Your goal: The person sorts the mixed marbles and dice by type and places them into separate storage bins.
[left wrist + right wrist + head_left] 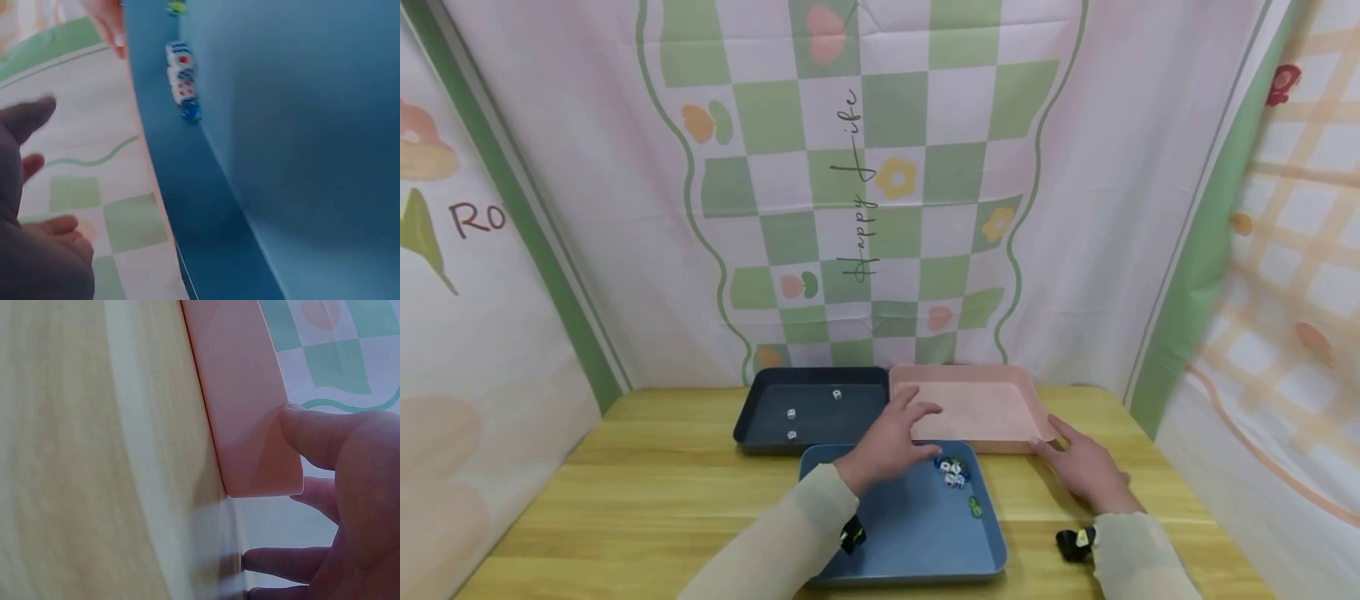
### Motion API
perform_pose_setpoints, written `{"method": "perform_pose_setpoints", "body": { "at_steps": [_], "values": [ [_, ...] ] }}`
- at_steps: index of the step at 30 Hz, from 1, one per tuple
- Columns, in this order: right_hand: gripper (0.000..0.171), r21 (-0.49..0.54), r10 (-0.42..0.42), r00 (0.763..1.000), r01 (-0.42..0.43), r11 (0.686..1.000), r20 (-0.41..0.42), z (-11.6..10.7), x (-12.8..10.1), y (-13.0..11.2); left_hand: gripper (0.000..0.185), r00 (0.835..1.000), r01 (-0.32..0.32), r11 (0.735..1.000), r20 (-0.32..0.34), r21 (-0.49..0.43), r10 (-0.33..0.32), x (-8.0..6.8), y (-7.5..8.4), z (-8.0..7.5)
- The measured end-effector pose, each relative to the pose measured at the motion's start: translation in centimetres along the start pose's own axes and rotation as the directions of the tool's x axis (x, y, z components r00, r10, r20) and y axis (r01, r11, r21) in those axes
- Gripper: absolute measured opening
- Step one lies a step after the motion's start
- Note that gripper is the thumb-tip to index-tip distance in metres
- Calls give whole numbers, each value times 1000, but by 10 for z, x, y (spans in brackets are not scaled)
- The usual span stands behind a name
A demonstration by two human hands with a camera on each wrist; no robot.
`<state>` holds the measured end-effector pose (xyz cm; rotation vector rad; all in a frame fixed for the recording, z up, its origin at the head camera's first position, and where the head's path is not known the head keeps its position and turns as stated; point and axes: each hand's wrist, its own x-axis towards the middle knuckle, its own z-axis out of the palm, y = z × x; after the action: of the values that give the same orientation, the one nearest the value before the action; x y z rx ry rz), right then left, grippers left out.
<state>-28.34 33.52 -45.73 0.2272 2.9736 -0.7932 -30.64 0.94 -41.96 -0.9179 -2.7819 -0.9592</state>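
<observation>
My left hand (887, 437), fingers spread and holding nothing, hovers over the back of the blue tray (910, 542) and the front left of the pink tray (977, 408). My right hand (1086, 471) holds the pink tray's front right corner between thumb and index finger; in the right wrist view the thumb (312, 428) touches the rim. White dice (952, 475) with blue and green pieces cluster at the blue tray's back right. Small green pieces (975, 507) lie nearer the front. In the left wrist view, white dice (182, 75) stand along the blue tray's wall.
A dark navy tray (775, 379) at the back left holds three scattered white dice (792, 414). All the trays stand on a wood-grain table (625, 500). Patterned cloth (865, 192) hangs behind the table and at both sides.
</observation>
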Motion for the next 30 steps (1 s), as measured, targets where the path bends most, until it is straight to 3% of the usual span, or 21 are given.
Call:
{"method": "perform_pose_setpoints", "body": {
  "at_steps": [5, 9, 14, 24, 28, 30],
  "values": [
    [100, 2, 1, 1000, -1, 1000, 0, 0, 0, 1, 64, 983, -26, 996, 183, 91, 9, -5, 3, 12],
    [101, 3, -5, 1000, 5, 1000, -1, 0, -1, 1, 53, 967, -82, 977, 253, 197, 30, -8, 4, 20],
    [97, 1, -13, 1000, 13, 1000, -8, 0, -2, 0, 38, 966, -110, 952, 257, 284, 35, -10, 2, 28],
    [92, 11, -12, 1000, 12, 1000, -8, -1, -2, -2, 25, 960, -140, 931, 275, 337, 45, -10, -2, 32],
    [92, 11, -14, 1000, 14, 1000, -8, 0, -1, 0, 6, 964, -136, 944, 258, 301, 57, -9, -4, 34],
    [93, 8, -15, 1000, 15, 1000, -9, 1, -1, 1, 6, 969, -122, 955, 240, 270, 55, -8, -5, 34]
  ]
}}
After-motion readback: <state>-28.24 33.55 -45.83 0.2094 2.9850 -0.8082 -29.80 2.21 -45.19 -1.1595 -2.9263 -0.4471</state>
